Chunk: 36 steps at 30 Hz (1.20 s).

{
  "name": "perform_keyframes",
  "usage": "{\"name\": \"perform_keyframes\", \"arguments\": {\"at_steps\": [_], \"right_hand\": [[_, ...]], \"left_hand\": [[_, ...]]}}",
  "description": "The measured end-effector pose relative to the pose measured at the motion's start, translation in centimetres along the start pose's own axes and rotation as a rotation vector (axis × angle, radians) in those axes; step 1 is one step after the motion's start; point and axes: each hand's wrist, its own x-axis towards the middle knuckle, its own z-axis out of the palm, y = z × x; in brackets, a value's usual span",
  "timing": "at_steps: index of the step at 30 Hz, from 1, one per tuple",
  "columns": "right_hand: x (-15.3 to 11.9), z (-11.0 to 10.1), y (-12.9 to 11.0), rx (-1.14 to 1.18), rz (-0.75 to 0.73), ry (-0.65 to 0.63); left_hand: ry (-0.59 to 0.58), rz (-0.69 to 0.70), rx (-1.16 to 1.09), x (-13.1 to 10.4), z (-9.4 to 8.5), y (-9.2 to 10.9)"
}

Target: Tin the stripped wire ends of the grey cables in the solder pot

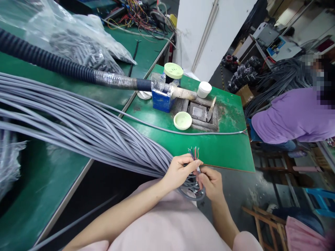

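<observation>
My left hand (178,171) pinches the stripped end of a grey cable, where thin coloured wires (194,152) with bare tips stick up above the fingers. Just below and to the right, my right hand (211,182) is closed round the same cable; its fingertips are partly hidden. A thick bundle of grey cables (104,134) runs from the left edge to my lap, with more cable ends under my hands. One single grey cable (167,130) lies apart across the green table (220,150), its stripped end near the right edge.
On the table stand a solder pot (200,113) with a scraper (211,109), a pale green lid (182,120), a white tub (204,89) and a blue box (161,101) under a black hose (65,66). A plastic bag (78,45) lies at left. A person in purple (295,113) sits at right.
</observation>
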Motion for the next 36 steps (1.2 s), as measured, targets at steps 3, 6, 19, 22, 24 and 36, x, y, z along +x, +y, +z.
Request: {"name": "perform_keyframes", "arguments": {"at_steps": [3, 6, 19, 22, 24, 36], "right_hand": [[0.0, 0.1, 0.0, 0.06, 0.015, -0.007], [0.0, 0.1, 0.2, 0.114, 0.024, -0.028], [0.1, 0.4, 1.2, 0.25, 0.05, -0.058], [0.1, 0.5, 1.6, 0.288, 0.061, -0.051], [0.1, 0.6, 1.8, 0.32, 0.063, -0.05], [0.1, 1.0, 3.6, 0.555, 0.048, -0.062]], "left_hand": [[0.007, -0.028, -0.066, -0.1, -0.1, 0.0], [0.025, -0.055, -0.124, -0.2, 0.0, 0.0], [0.014, -0.033, -0.117, -0.7, 0.1, -0.1], [-0.013, -0.032, -0.126, -0.8, 0.1, -0.2], [-0.028, -0.023, -0.128, -0.8, 0.1, -0.2], [-0.075, -0.055, -0.236, -0.7, 0.4, 0.0]]}}
